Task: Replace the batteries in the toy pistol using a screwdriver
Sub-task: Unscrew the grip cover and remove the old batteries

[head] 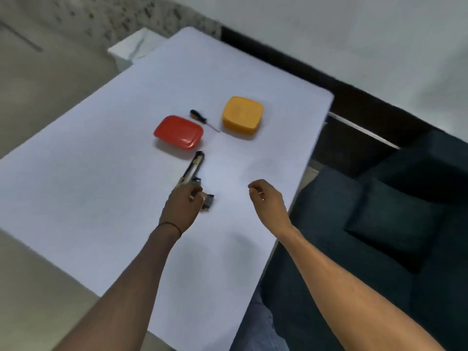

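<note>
Your left grip (pixel 183 202) clasps the toy pistol (pixel 195 164) at frame center; your right grip (pixel 266 196), loosely curled, holds nothing.

Soft, even indoor light keeps the white desk (pixel 101 198) bright, with only faint shade hugging the red container (pixel 178 133), whose lid carries a small glare streak. Motion blur smears everything, the toy pistol (pixel 193 167) included, worst toward 12 and 3 o'clock. Wide-angle distortion bends the desk's edges.
</note>
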